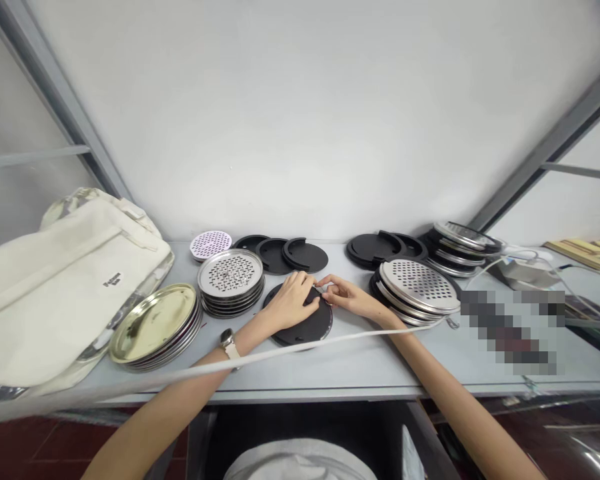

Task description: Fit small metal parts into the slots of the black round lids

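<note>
Having cream bag L on grey tabletop, pale wall behind; resting L hand on blk disc mid-table, can't tell if gripping; pinching small pc at rim w/ R hand; seeing grey post far R.

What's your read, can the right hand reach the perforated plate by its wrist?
Probably yes: the perforated plate lies uncovered close by, though the right hand is busy at the black disc.
</note>
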`<state>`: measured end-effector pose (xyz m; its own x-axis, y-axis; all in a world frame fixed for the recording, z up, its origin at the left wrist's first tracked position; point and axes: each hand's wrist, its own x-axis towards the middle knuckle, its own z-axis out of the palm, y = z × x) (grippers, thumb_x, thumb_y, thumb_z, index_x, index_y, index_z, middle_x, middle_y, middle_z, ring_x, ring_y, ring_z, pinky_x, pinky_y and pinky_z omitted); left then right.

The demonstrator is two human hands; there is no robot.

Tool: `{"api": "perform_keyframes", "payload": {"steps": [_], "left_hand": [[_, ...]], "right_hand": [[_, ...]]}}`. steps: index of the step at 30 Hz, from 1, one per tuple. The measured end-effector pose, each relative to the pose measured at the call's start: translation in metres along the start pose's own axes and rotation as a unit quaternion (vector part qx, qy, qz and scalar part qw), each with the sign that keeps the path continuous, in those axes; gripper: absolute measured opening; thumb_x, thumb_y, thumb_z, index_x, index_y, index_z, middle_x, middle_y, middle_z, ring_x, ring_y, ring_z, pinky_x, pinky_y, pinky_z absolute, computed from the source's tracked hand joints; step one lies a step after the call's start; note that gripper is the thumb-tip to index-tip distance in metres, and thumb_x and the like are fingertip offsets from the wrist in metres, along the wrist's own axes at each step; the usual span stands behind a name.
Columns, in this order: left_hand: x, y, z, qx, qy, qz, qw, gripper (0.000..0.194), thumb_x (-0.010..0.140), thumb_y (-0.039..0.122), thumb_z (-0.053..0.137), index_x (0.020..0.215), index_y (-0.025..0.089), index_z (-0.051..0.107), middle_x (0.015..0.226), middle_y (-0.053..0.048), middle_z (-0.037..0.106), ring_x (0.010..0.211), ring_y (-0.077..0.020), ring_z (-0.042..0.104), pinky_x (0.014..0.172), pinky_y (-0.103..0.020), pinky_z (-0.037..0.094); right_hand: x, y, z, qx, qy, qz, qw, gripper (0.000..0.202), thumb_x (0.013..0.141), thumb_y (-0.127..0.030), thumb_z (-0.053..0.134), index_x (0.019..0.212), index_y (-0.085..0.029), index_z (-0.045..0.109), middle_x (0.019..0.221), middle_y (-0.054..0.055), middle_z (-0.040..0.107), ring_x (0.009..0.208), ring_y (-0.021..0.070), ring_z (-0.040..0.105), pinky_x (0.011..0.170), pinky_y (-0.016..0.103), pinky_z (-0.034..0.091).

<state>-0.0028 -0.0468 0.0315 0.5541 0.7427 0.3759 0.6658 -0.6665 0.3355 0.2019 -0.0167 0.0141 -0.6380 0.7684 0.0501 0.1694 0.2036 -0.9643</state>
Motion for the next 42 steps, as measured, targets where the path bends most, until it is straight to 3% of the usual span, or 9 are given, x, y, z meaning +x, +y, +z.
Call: {"api": "perform_keyframes", "payload": {"steps": [12,28,36,39,42], "left_hand": [[0.000,0.001,0.000,-0.002,0.004,0.003,1.000,0.016,0.087,0.027,0.047,0.101,0.020,0.047,0.101,-0.006,0.048,0.100,-0.0222,0.046,0.091,-0.039,0.040],[-0.001,0.001,-0.001,0.011,0.002,0.004,1.000,0.017,0.085,0.027,0.049,0.100,0.020,0.046,0.100,-0.005,0.048,0.100,-0.0220,0.047,0.091,-0.038,0.040],[0.002,0.001,0.006,0.082,0.024,-0.076,0.993,0.024,0.082,0.038,0.052,0.094,0.018,0.047,0.100,-0.008,0.053,0.098,-0.0255,0.049,0.089,-0.042,0.035],[0.001,0.000,0.009,0.091,0.027,-0.084,0.992,0.024,0.082,0.041,0.051,0.092,0.018,0.048,0.098,-0.008,0.054,0.097,-0.0255,0.049,0.089,-0.041,0.034],[0.001,0.000,0.011,0.099,0.030,-0.085,0.991,0.024,0.083,0.042,0.050,0.090,0.019,0.048,0.098,-0.008,0.055,0.098,-0.0257,0.049,0.090,-0.042,0.032]], "right_hand": [[0.001,0.001,0.001,0.033,0.005,0.028,0.999,0.042,0.080,-0.053,0.058,0.102,-0.019,0.046,0.067,-0.005,0.049,0.061,0.0097,0.048,0.063,0.025,0.041],[0.006,0.011,0.002,0.032,0.014,0.007,0.999,0.040,0.080,-0.053,0.057,0.097,-0.019,0.045,0.067,-0.005,0.052,0.057,0.0080,0.047,0.058,0.022,0.040],[0.006,0.005,0.007,0.021,0.050,0.011,0.998,0.041,0.077,-0.054,0.060,0.091,-0.019,0.047,0.069,-0.003,0.054,0.055,0.0073,0.045,0.055,0.021,0.039],[0.006,0.005,0.006,0.004,0.055,0.008,0.998,0.039,0.078,-0.054,0.059,0.089,-0.018,0.049,0.077,-0.001,0.058,0.057,0.0073,0.047,0.055,0.021,0.040],[0.006,0.008,0.007,-0.019,0.066,0.003,0.998,0.038,0.080,-0.054,0.057,0.091,-0.017,0.051,0.070,-0.002,0.057,0.055,0.0079,0.047,0.055,0.022,0.040]]}}
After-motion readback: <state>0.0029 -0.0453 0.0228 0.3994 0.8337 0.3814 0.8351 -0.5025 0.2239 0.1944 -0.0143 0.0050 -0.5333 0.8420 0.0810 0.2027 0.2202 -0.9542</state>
